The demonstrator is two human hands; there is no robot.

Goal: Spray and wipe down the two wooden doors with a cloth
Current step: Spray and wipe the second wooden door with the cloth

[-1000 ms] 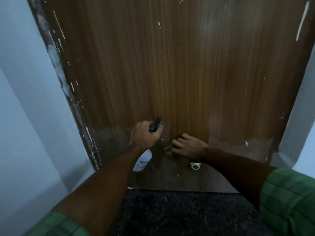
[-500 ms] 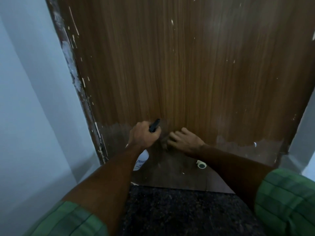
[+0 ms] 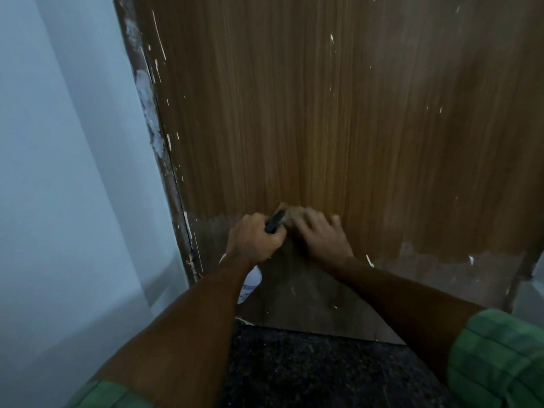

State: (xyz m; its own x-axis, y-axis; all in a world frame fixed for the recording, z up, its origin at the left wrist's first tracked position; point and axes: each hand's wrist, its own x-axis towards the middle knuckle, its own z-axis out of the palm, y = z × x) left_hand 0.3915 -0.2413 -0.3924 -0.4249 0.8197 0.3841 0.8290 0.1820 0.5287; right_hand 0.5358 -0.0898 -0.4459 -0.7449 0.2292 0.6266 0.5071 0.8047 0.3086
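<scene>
A brown wooden door [image 3: 338, 119] with white paint flecks fills the view, its lower band worn and darker. My left hand [image 3: 253, 240] grips a white spray bottle [image 3: 250, 285] by its black trigger head, close to the door's lower part. Just to its right, my right hand [image 3: 321, 237] presses a brownish cloth [image 3: 291, 214] flat against the door with fingers spread. Most of the cloth is hidden under the hand. Only one door is in view.
A pale wall [image 3: 67, 172] runs along the left, meeting the chipped door frame [image 3: 153, 122]. Dark speckled floor [image 3: 309, 369] lies below the door. Another pale wall edge [image 3: 530, 290] shows at the lower right.
My right hand has slid the cloth up and toward the left hand along the door's lower part. The view has shifted right, and the small white ring on the door base is now hidden.
</scene>
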